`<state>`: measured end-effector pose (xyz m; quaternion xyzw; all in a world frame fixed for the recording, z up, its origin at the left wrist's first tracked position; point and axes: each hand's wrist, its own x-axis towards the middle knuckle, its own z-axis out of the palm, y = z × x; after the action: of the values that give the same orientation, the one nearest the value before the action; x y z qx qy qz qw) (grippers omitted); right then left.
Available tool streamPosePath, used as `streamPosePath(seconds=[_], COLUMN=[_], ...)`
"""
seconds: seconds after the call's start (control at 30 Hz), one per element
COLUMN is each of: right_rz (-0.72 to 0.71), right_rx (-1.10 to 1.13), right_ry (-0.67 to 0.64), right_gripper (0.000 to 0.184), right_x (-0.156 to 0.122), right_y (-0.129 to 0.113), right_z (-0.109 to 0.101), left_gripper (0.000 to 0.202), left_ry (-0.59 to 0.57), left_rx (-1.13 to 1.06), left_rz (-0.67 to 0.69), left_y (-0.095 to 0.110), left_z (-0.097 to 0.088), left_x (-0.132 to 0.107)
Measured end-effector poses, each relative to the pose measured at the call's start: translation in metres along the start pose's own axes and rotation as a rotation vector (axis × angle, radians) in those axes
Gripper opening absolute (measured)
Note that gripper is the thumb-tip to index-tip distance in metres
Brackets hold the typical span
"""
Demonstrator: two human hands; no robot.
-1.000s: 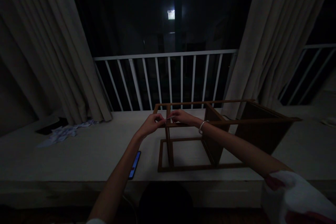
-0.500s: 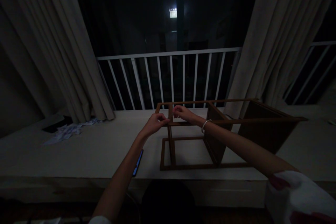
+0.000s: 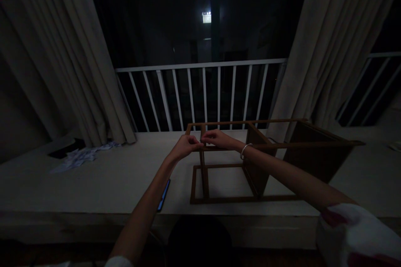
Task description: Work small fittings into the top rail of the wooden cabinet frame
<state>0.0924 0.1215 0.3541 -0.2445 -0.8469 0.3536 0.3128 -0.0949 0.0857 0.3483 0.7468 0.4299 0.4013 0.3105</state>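
Observation:
A brown wooden frame [image 3: 269, 145], like a small shelf unit lying on its side, rests on a pale table [image 3: 103, 179]. My left hand [image 3: 184, 147] and my right hand [image 3: 216, 139] meet at the frame's upper left corner, fingers pinched together at the joint where the upright meets the top rail. Whatever small part sits between the fingertips is too dark to make out. A silver bangle [image 3: 244, 150] circles my right wrist.
A phone [image 3: 163, 195] with a lit edge lies on the table under my left forearm. Scattered paper scraps [image 3: 82, 155] and a dark flat object [image 3: 62, 148] lie at the far left. Curtains [image 3: 328, 46] hang on both sides of a white railing [image 3: 200, 91].
My right hand dipped back down from the far rail to the near corner joint, closing the gap with my left hand. The frame has not moved.

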Motion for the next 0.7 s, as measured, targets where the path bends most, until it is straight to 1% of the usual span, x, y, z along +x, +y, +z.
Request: streamPosePath(seconds=[0.07, 0.27, 0.5, 0.7], right_rz=[-0.011, -0.021, 0.003, -0.026], right_rx=[-0.024, -0.064, -0.054, -0.177], right_ry=[-0.024, -0.037, -0.04, -0.05], right_gripper=[0.035, 0.035, 0.04, 0.044], right_x=[-0.001, -0.002, -0.002, 0.0], right_y=[-0.002, -0.009, -0.014, -0.02], right_z=[0.0, 0.0, 0.004, 0.007], left_gripper=[0.03, 0.03, 0.031, 0.027], left_ry=[0.004, 0.014, 0.071, 0.085], left_rx=[0.001, -0.011, 0.03, 0.025], left_rz=[-0.013, -0.052, -0.028, 0.003], left_y=[-0.001, -0.001, -0.001, -0.005], left_z=[0.0, 0.0, 0.002, 0.004], left_x=[0.0, -0.001, -0.003, -0.002])
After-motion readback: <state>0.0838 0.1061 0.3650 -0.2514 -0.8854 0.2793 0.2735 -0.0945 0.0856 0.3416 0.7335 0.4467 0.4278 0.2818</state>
